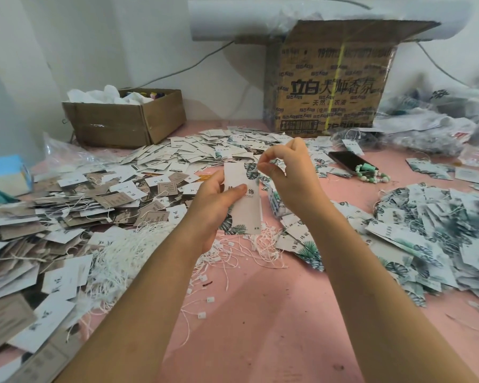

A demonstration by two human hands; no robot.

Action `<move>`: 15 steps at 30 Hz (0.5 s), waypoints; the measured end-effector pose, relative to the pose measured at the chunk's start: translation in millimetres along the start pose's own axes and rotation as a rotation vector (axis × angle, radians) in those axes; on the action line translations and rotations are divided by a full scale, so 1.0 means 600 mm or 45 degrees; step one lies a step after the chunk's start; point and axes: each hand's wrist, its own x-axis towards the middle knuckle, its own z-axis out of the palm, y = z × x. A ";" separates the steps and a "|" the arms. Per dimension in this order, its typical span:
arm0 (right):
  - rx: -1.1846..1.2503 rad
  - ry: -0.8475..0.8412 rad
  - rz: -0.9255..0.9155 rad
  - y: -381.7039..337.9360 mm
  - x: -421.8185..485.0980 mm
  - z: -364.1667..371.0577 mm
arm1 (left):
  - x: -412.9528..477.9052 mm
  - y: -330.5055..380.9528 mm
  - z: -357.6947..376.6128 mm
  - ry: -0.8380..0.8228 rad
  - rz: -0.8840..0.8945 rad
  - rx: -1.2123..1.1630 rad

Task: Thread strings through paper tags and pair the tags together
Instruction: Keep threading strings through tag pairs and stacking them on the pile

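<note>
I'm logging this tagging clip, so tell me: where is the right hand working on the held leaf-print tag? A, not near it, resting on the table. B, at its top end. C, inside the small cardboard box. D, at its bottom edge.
B: the right hand pinches at the top end of the leaf-print tag, which the left hand holds upright by its middle above the pink table.

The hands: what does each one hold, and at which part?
The left hand grips a leaf-printed paper tag at its middle. The right hand pinches at the tag's top edge; any string there is too thin to see.
</note>
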 end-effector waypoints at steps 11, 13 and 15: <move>0.015 0.109 -0.104 0.002 0.003 0.005 | -0.007 0.010 0.012 -0.008 0.168 0.059; 0.031 0.129 -0.115 0.002 0.003 0.006 | -0.008 0.011 0.012 -0.005 0.186 0.080; 0.022 0.136 -0.138 0.001 0.002 0.007 | -0.010 0.013 0.013 0.003 0.202 0.108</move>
